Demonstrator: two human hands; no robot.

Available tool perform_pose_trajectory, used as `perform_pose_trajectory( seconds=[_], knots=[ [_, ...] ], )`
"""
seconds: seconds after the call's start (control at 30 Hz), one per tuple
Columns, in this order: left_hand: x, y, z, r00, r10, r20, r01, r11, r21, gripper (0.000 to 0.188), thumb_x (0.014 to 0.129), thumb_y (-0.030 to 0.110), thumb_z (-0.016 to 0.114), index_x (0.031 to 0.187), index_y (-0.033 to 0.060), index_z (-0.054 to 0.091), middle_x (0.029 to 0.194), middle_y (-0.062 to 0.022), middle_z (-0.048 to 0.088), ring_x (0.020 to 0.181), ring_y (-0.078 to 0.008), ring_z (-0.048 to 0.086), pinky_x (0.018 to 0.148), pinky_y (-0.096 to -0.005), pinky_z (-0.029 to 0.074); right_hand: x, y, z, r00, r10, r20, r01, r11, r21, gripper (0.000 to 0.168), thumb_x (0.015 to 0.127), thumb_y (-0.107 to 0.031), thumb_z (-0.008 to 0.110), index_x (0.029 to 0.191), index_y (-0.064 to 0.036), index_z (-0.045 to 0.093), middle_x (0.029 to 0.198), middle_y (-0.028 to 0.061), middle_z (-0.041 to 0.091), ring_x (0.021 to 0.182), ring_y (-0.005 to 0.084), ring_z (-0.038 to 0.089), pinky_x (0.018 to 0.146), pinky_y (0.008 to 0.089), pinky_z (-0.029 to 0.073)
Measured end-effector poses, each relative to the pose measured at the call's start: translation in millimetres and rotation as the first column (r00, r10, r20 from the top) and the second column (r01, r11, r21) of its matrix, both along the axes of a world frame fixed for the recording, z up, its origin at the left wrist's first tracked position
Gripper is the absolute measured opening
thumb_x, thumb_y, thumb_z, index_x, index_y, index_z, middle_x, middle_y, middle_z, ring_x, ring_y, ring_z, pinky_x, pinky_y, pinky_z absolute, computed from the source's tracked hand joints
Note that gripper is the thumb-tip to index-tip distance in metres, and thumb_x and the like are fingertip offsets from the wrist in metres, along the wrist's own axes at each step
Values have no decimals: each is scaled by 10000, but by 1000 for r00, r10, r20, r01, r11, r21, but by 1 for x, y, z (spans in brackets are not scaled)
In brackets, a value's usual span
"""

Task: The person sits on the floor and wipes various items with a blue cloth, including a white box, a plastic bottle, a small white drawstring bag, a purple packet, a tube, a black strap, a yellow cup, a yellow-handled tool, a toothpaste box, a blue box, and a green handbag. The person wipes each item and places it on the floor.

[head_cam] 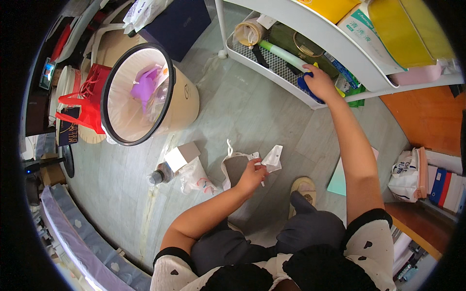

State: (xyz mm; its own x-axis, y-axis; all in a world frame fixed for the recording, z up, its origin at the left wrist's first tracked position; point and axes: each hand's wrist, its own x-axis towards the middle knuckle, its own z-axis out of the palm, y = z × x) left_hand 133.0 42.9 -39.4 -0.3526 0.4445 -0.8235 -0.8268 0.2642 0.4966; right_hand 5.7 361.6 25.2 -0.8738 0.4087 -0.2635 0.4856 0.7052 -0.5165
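Note:
My left hand [252,177] is low over the floor, its fingers closed on the edge of a small white packet [272,158]. A grey-and-white drawstring pouch [236,169] lies beside and partly under that hand. A thin white piece [263,183] pokes out below the fingers. My right hand [320,83] reaches into the bottom tier of a white trolley [267,74], its fingers around a dark blue item [305,85] whose kind I cannot tell. Next to its fingertips is the end of a green-and-white tube [284,55].
A lined waste bin [187,96] holds a purple item [145,87]. On the floor are a white box [182,155], a plastic bottle [162,174] and a white plastic bag [196,178]. A red bag [85,105] stands left of the bin, a dark blue box [178,31] behind it. A dark green case [295,45] fills the lower tier.

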Motion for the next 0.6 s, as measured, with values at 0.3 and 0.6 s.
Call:
perform_pose_trajectory(
  seconds=[0.3,0.6],
  knots=[
    [-5,-1,-2,999,-20,27,19,999,42,425,896,150,529,1277,31,380,1140,-104,547,984,-206,571,847,-326,456,-52,17,-75,876,259,406,-303,952,46,622,752,-124,462,1369,-66,410,1309,219,489,1202,315,489,1005,337,378],
    [-16,-9,5,998,-44,39,38,990,137,379,913,154,501,1261,38,406,1156,-97,557,1017,-194,561,883,-316,432,-17,-5,-20,959,173,226,-214,961,174,411,817,-201,514,1184,-30,580,1201,216,566,1079,353,568,929,400,442]
  ],
)
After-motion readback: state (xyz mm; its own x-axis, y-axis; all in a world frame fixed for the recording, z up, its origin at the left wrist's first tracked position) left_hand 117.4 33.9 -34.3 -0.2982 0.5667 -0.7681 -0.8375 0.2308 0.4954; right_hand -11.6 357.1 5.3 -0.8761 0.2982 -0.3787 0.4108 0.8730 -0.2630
